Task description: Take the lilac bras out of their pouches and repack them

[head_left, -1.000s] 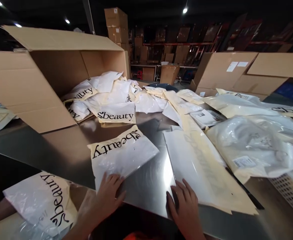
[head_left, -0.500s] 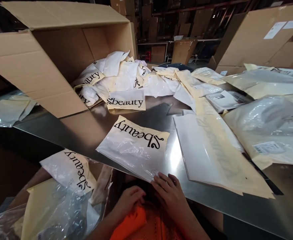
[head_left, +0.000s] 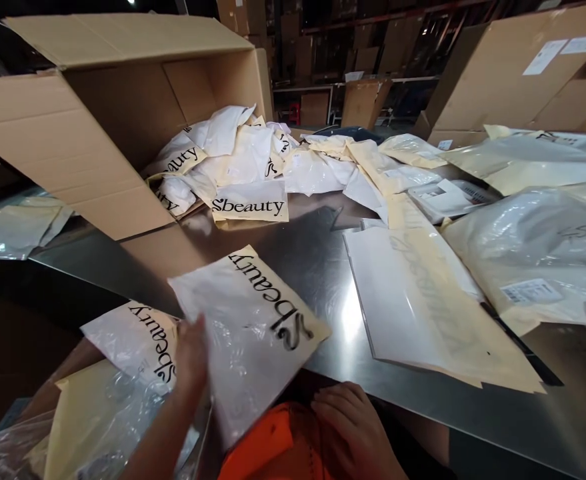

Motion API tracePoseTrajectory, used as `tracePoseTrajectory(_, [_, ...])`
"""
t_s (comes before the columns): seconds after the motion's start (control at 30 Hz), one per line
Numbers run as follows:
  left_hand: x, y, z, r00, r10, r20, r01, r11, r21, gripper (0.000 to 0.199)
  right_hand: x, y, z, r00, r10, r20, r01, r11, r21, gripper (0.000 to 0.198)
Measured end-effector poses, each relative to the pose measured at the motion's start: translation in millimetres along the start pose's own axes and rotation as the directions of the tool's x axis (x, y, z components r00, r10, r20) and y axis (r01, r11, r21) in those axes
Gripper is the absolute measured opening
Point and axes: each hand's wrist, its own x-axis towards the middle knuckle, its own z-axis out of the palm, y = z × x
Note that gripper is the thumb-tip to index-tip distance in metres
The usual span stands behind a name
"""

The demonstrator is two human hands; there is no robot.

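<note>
My left hand (head_left: 191, 357), a little blurred, grips the left edge of a flat white and cream plastic mailing bag (head_left: 255, 333) printed "beauty". The bag is turned at an angle over the metal table's front edge, its near corner hanging close to my orange garment (head_left: 260, 443). Apart from the bag, my right hand (head_left: 347, 423) rests in front of my body, palm down, its fingers loosely bent with nothing visible in them. Left of my left hand, another "beauty" bag (head_left: 135, 340) lies on a pile of bags below table height.
An open carton (head_left: 117, 107) on its side spills a heap of mailing bags (head_left: 243, 157) onto the metal table (head_left: 293, 237). At right lie a stack of flat bags (head_left: 407, 300) and bulky filled bags (head_left: 537, 247). A large carton (head_left: 527, 80) stands behind them.
My left hand has moved left and taken hold of the mailing bag. The bag has turned and slid toward me over the table edge. My right hand has come off it.
</note>
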Motion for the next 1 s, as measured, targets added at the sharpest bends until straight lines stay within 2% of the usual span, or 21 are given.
tracePoseTrajectory(0.07, [33.2, 32.0, -23.1, 0.985, 0.097, -0.14, -0.099, 0.995, -0.007, 0.057, -2.2, -1.6, -0.9, 1.0, 0.028, 0.001, -0.029, 0.999, 0.018, 0.034])
tracePoseTrajectory(0.13, [53.9, 67.7, -32.8, 0.95, 0.249, -0.188, -0.256, 0.967, -0.012, 0.056, -3.0, -2.3, -1.0, 0.997, 0.074, -0.019, -0.073, 0.996, 0.051, 0.034])
tracePoseTrajectory(0.17, [58.1, 84.1, -32.0, 0.929, 0.339, -0.148, -0.343, 0.939, -0.003, 0.053, -3.3, -2.3, -0.3, 0.993, 0.111, -0.04, -0.107, 0.991, 0.077, 0.033])
tracePoseTrajectory(0.2, [58.3, 97.7, -27.7, 0.892, 0.451, -0.038, -0.45, 0.893, 0.02, 0.048, -3.8, -1.8, 1.0, 0.983, 0.168, -0.068, -0.16, 0.981, 0.111, 0.031])
tracePoseTrajectory(0.23, [55.2, 107.6, -20.3, 0.814, 0.563, 0.144, -0.573, 0.818, 0.039, 0.041, -4.6, -0.7, 2.8, 0.962, 0.254, -0.1, -0.238, 0.959, 0.155, 0.028])
tracePoseTrajectory(0.27, [49.7, 112.9, -10.5, 0.672, 0.644, 0.366, -0.701, 0.712, 0.034, 0.035, -5.6, 0.9, 4.8, 0.921, 0.366, -0.135, -0.333, 0.918, 0.216, 0.026])
tracePoseTrajectory(0.3, [42.6, 113.3, 1.0, 0.475, 0.658, 0.584, -0.81, 0.586, -0.003, 0.031, -6.9, 3.2, 6.6, 0.852, 0.495, -0.167, -0.435, 0.849, 0.3, 0.026])
tracePoseTrajectory(0.33, [34.9, 108.7, 13.3, 0.259, 0.605, 0.753, -0.884, 0.462, -0.067, 0.028, -8.4, 6.0, 8.1, 0.759, 0.625, -0.183, -0.52, 0.751, 0.407, 0.031])
tracePoseTrajectory(0.37, [27.1, 99.7, 25.6, 0.08, 0.514, 0.854, -0.92, 0.367, -0.135, 0.028, -9.9, 9.2, 8.7, 0.651, 0.738, -0.177, -0.575, 0.631, 0.521, 0.039])
tracePoseTrajectory(0.4, [19.6, 87.4, 37.0, -0.037, 0.422, 0.906, -0.932, 0.312, -0.183, 0.027, -11.5, 12.5, 8.3, 0.546, 0.825, -0.145, -0.598, 0.505, 0.623, 0.049])
tracePoseTrajectory(0.43, [12.6, 73.0, 46.8, -0.103, 0.339, 0.935, -0.938, 0.28, -0.205, 0.027, -13.0, 15.5, 6.8, 0.462, 0.882, -0.095, -0.601, 0.39, 0.697, 0.058])
tracePoseTrajectory(0.47, [6.0, 58.0, 54.5, -0.129, 0.279, 0.952, -0.943, 0.262, -0.204, 0.026, -14.4, 17.7, 4.4, 0.407, 0.913, -0.041, -0.606, 0.303, 0.736, 0.066])
tracePoseTrajectory(0.53, [-6.3, 31.5, 61.9, -0.109, 0.246, 0.963, -0.953, 0.251, -0.171, 0.024, -16.4, 18.5, -2.4, 0.377, 0.926, 0.034, -0.669, 0.247, 0.701, 0.075])
tracePoseTrajectory(0.6, [-19.7, 14.3, 59.4, -0.036, 0.298, 0.954, -0.959, 0.259, -0.117, 0.024, -17.5, 13.9, -9.7, 0.402, 0.915, 0.029, -0.772, 0.322, 0.548, 0.071])
tracePoseTrajectory(0.7, [-48.0, 2.1, 47.5, 0.079, 0.427, 0.901, -0.947, 0.315, -0.066, 0.019, -18.3, 0.9, -16.8, 0.435, 0.9, -0.001, -0.876, 0.424, 0.231, 0.047])
tracePoseTrajectory(0.77, [-73.5, -4.6, 44.3, 0.186, 0.482, 0.856, -0.899, 0.435, -0.049, 0.018, -19.4, -6.1, -16.9, 0.434, 0.897, 0.09, -0.9, 0.425, 0.101, 0.04])
tracePoseTrajectory(0.8, [-87.0, -8.6, 46.4, 0.25, 0.468, 0.848, -0.837, 0.544, -0.053, 0.022, -20.2, -8.1, -15.2, 0.431, 0.887, 0.166, -0.903, 0.423, 0.08, 0.042])
tracePoseTrajectory(0.87, [-111.9, -17.2, 58.9, 0.387, 0.291, 0.875, -0.518, 0.853, -0.055, 0.03, -22.4, -9.1, -9.2, 0.431, 0.848, 0.307, -0.902, 0.416, 0.117, 0.048])
tracePoseTrajectory(0.9, [-122.0, -21.2, 68.7, 0.408, 0.158, 0.899, -0.282, 0.959, -0.041, 0.035, -23.7, -8.5, -5.5, 0.44, 0.824, 0.356, -0.898, 0.409, 0.164, 0.049])
tracePoseTrajectory(0.97, [-136.7, -27.2, 91.5, 0.354, -0.063, 0.933, 0.142, 0.99, 0.013, 0.05, -26.5, -6.6, 1.2, 0.466, 0.789, 0.401, -0.883, 0.386, 0.268, 0.046])
tracePoseTrajectory(1.0, [-141.3, -28.8, 102.6, 0.323, -0.124, 0.938, 0.269, 0.963, 0.035, 0.058, -27.9, -5.7, 3.3, 0.471, 0.785, 0.403, -0.877, 0.369, 0.307, 0.044])
